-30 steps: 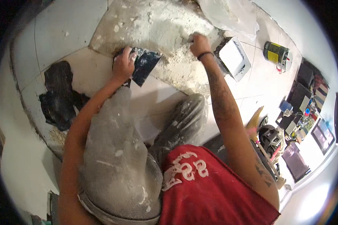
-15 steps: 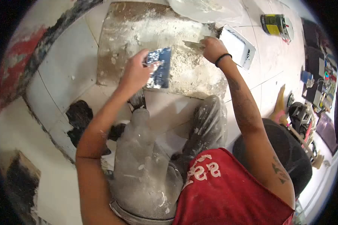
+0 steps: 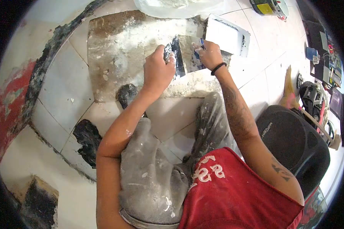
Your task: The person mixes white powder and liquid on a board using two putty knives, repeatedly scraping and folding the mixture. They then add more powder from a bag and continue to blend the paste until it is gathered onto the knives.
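Note:
My left hand (image 3: 158, 68) is closed around a blue plastic putty scraper (image 3: 177, 57) smeared with white paste. Just right of it, my right hand (image 3: 211, 55) grips a second putty knife (image 3: 189, 49), whose flat greyish blade is turned toward the blue one. The two blades stand close side by side, their edges almost meeting. Below both hands lies a worn board (image 3: 118, 49), caked with whitish plaster and powder, brown along its upper left.
A clear plastic bag (image 3: 149, 8) with white powder is beyond the board. A white box lid (image 3: 227, 36) lies at its right, a tin (image 3: 269, 7) farther off. A black speaker (image 3: 290, 137) and a broom (image 3: 290, 91) are at right; dark cloth (image 3: 87, 141) is left on the tiles.
My hands have come together, bringing the two scrapers side by side. The right blade has turned from nearly edge-on to show its face. The view has shifted somewhat.

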A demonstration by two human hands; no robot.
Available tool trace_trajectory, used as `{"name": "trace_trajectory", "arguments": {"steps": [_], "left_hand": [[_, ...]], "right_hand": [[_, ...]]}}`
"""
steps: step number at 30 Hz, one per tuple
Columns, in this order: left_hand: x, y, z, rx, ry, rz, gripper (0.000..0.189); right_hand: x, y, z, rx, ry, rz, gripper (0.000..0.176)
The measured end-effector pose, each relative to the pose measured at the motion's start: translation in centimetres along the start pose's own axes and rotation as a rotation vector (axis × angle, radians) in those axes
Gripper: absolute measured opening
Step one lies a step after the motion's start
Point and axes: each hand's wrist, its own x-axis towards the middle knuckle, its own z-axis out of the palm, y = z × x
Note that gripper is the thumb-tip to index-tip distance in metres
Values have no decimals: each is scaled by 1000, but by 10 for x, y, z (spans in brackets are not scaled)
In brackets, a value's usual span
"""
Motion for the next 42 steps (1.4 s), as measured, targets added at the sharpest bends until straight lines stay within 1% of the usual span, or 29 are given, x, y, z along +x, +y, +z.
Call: {"name": "trace_trajectory", "arguments": {"steps": [2, 6, 7, 10, 11, 14, 15, 16, 18, 20, 21, 24, 25, 28, 31, 34, 35, 38, 39, 42], "left_hand": [[-3, 4, 4, 8, -7, 27, 18], [-5, 3, 20, 115, 10, 113, 20], [-4, -1, 23, 111, 20, 157, 19], [7, -12, 29, 151, 29, 139, 19], [11, -13, 29, 129, -34, 98, 18], [15, -14, 31, 135, -37, 64, 17], [17, -15, 31, 140, -43, 73, 17], [18, -19, 33, 145, -50, 81, 17], [20, -27, 35, 167, -48, 87, 17], [21, -31, 32, 200, -35, 94, 18], [20, -32, 31, 189, -69, 26, 20], [15, -22, 15, 190, -46, -4, 29], [13, -19, 9, 168, -37, -1, 25], [9, -8, -5, 166, -90, -17, 22], [-1, -2, -1, 167, -76, 92, 28], [-4, -4, 14, 176, -119, 140, 29], [-3, -5, 21, 194, -50, 206, 27], [15, -20, 22, 206, -89, 178, 24], [17, -25, 21, 190, -54, 233, 20], [26, -31, 8, 239, -105, 168, 19]], "right_hand": [[-9, -6, 4, 83, 114, -29, 31], [-16, -13, 28, 150, 130, -31, 28], [-18, -18, 30, 151, 190, -92, 26], [-25, -20, 30, 17, 123, -95, 17], [-26, -23, 28, 3, 122, -70, 16], [-29, -14, 16, 0, 163, -83, 25], [-31, -11, 12, 8, 168, -51, 25], [-33, -7, 6, -20, 135, -43, 27], [-36, -4, 5, -2, 198, -24, 23], [-37, -3, 8, 0, 206, -6, 23], [-37, -1, 8, -1, 215, 5, 24], [-34, 7, 10, 14, 169, 78, 28], [-34, 8, 12, 46, 240, 28, 31], [-29, 10, 16, 74, 239, 54, 32], [-23, -5, 22, 95, 184, 94, 30], [-17, -30, 31, 180, 195, 57, 26], [-14, -37, 35, 141, 210, 25, 21], [-17, -55, 26, 143, 212, -61, 17], [-18, -55, 27, 132, 189, -78, 25], [-27, -63, 13, 130, 240, -154, 25]]}}
